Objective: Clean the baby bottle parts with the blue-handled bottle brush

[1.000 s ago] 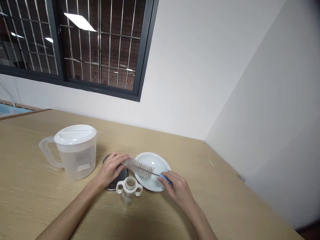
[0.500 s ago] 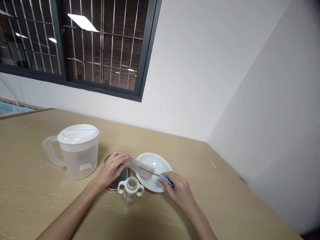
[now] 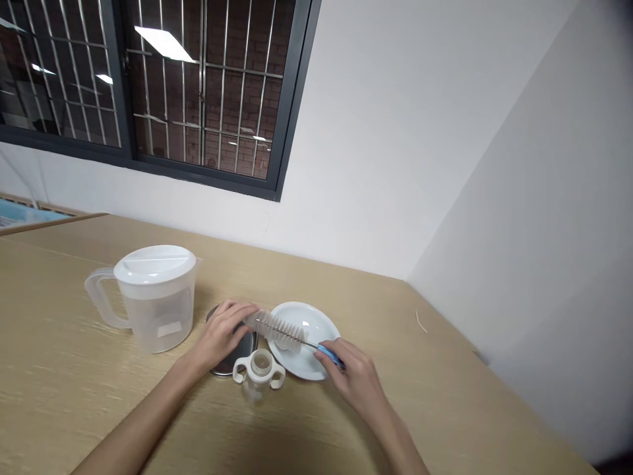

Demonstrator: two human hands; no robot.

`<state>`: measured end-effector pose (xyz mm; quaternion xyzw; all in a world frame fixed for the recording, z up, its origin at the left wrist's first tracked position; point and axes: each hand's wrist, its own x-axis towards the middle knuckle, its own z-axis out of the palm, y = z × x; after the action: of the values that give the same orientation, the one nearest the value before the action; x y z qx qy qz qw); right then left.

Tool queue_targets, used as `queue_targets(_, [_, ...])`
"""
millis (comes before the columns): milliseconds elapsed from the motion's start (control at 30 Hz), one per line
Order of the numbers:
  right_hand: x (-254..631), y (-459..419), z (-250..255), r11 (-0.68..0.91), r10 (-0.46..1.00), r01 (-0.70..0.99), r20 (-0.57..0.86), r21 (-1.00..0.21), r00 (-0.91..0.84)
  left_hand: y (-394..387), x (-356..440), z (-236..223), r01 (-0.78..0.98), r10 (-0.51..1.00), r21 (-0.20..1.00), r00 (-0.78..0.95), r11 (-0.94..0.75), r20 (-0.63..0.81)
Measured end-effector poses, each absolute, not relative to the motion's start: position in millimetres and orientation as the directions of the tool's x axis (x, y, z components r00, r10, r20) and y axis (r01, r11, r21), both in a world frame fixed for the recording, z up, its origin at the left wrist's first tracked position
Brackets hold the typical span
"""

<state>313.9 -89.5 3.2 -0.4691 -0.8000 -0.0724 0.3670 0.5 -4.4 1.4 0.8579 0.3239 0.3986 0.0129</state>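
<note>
Left hand [image 3: 222, 335] and right hand [image 3: 355, 371] were apart, both on one brush [image 3: 283, 331]. Right fingers were clamped round its blue handle [image 3: 330, 354]; left fingers pinched near the far end of the bristles, exact grip there partly hidden. Brush was held slantwise over a white dish [image 3: 324, 333], bristles toward the left hand. Two-handled bottle [image 3: 256, 382] stood upright and uncapped just in front of the dish, between the forearms. Dark round plate [image 3: 226, 364] lay under the left hand, behind the bottle. Lidded plastic jug [image 3: 165, 310] stood further left, handle facing left. All sat on a wooden table [image 3: 445, 389] below a barred window [image 3: 285, 119].
</note>
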Motion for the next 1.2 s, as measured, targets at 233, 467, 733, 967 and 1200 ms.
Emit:
queue_targets(233, [313.1,-89.9,4.2,0.533,0.723,0.813,0.625,-0.235,-0.294,-4.1,0.6,0.4,0.546,0.564,0.277,0.474,-0.791,0.676])
queue_targets(467, [313.3,-88.1,3.2,0.523,0.723,0.826,0.621,-0.209,-0.301,-4.5,-0.3,0.8,0.548,0.560,0.271,0.472,-0.792,0.681])
queue_targets(733, [315.1,-88.4,4.7,0.530,0.686,0.825,0.670,-0.194,-0.283,-3.8,-0.7,2.8,0.571,0.564,0.264,0.446,-0.777,0.695])
queue_targets(967, [315.5,-87.9,3.7,0.525,0.703,0.823,0.657,-0.218,-0.274,-4.7,0.2,5.5,0.629,0.607,0.270,0.412,-0.729,0.679])
queue_targets(1200, [318.2,-87.9,5.8,0.520,0.668,0.825,0.708,-0.221,-0.231,-0.7,-2.7,1.4,0.688,0.650,0.280,0.360,-0.670,0.670])
